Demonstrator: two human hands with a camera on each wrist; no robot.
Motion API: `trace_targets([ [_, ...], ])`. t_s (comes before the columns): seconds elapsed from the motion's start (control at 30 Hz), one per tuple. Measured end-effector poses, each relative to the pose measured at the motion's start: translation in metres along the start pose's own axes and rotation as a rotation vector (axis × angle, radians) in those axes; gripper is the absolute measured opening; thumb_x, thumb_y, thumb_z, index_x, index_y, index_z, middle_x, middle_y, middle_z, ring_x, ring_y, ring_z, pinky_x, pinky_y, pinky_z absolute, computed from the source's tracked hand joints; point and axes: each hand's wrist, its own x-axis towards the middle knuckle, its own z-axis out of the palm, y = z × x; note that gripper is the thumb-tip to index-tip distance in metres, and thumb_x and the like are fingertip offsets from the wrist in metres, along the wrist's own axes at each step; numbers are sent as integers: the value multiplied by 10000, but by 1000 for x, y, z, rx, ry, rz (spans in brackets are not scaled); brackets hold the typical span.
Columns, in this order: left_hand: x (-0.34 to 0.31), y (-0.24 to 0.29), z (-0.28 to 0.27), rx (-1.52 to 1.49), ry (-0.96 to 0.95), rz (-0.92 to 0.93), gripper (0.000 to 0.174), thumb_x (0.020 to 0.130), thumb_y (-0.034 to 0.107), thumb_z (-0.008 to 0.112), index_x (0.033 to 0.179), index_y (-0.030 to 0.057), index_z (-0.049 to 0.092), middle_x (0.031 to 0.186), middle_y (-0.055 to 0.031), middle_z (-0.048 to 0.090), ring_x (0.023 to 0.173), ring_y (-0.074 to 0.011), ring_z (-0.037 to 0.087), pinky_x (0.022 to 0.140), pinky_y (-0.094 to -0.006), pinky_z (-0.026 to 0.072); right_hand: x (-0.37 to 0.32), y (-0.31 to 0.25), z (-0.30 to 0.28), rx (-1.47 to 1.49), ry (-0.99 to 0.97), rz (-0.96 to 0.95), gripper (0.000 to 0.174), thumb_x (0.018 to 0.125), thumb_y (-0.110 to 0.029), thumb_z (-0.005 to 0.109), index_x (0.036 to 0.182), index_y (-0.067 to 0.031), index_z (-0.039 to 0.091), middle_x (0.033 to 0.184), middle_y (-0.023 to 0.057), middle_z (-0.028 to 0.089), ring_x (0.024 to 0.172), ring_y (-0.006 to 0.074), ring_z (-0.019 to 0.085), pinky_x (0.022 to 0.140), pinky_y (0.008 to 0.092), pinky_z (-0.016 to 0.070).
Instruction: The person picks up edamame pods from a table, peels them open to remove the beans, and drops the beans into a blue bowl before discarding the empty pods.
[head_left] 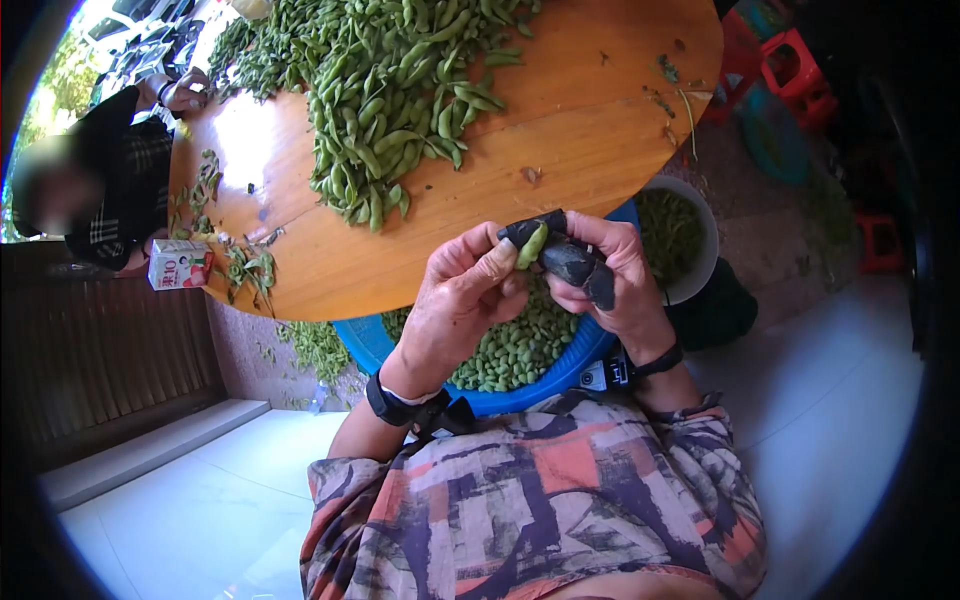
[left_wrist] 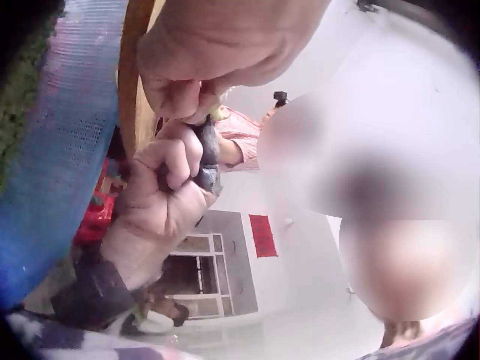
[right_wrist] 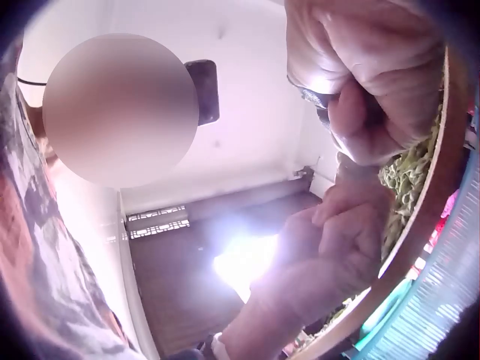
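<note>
In the head view a green pod (head_left: 533, 246) is pinched between the thumb and fingers of the left hand (head_left: 462, 290). The right hand (head_left: 618, 275), with dark coverings (head_left: 570, 262) on its thumb and fingers, meets the pod from the other side. Both hands are above a blue basket (head_left: 500, 402) that holds shelled green beans (head_left: 515, 352). In the left wrist view the left hand (left_wrist: 225, 45) is close against the right hand (left_wrist: 161, 195). The right wrist view shows the right hand (right_wrist: 367, 67) near the left hand (right_wrist: 322, 247); the pod is hidden there.
A large heap of pods (head_left: 385, 100) covers part of the wooden table (head_left: 580, 130). A drink carton (head_left: 180, 265) stands at its left edge, near another person's dark sleeve (head_left: 110, 190). A white bucket (head_left: 708, 240) holds green husks at the right. Red stools (head_left: 795, 75) stand farther off.
</note>
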Motion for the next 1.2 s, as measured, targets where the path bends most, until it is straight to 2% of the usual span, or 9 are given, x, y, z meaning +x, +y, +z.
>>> trace_targets([
  [0.13,-1,4,7,-155,13,-103,109,992,157,569,951,57,581,751,19,538,603,-50,439,504,-206,327,-2,-1,-1,4,27,50,173,921,-101,526,1004,3,635,607,-51,501,522,10,442,471,175,339],
  [0.27,0,-1,8,456,109,147,239,909,165,705,1015,6,562,782,7,600,656,-50,519,549,-223,427,-8,-14,6,-419,109,41,152,890,-71,544,983,7,636,645,6,543,585,55,504,522,229,401],
  [0.37,2,4,10,740,132,111,331,880,167,728,1070,-39,552,752,-56,648,665,-89,595,588,-265,495,-10,-16,8,-762,84,-175,228,745,39,551,965,28,611,816,169,580,746,266,598,670,343,467],
  [0.5,2,13,15,1124,14,274,243,875,40,669,1070,-44,552,744,-159,642,616,-230,656,561,-330,508,-8,-10,4,-858,72,-346,243,693,65,540,927,37,597,782,180,558,720,352,575,648,348,461],
  [0.6,4,16,8,1332,-106,464,218,908,-7,590,1126,-17,575,681,-63,593,596,-120,609,556,-276,480,-10,-8,4,-942,96,-382,247,663,77,534,903,48,582,773,187,535,715,388,551,639,358,455],
  [0.73,4,25,2,1346,-189,464,248,915,-12,559,1162,-30,565,691,-78,612,612,-131,630,579,-284,498,-10,-5,1,-932,78,-330,245,658,88,538,896,48,579,790,186,536,715,390,556,630,369,455],
  [0.8,2,33,7,1146,-161,117,266,965,57,543,1213,-38,551,717,-76,636,650,-115,640,608,-279,511,-10,-3,5,-951,83,-315,240,666,88,546,900,46,581,796,184,540,719,389,562,631,374,457],
  [0.9,6,28,3,885,-51,-56,308,1009,136,518,1259,-45,537,752,-53,646,684,-108,642,617,-262,510,-8,2,18,-976,211,-405,211,701,74,574,908,34,587,797,182,548,739,388,581,641,390,468],
  [1.2,1,5,0,247,-22,12,336,989,147,529,1278,-25,545,842,-15,627,676,-65,564,623,-204,458,-10,13,31,-1163,289,-413,250,721,32,627,968,14,594,850,177,546,757,398,591,650,423,490],
])
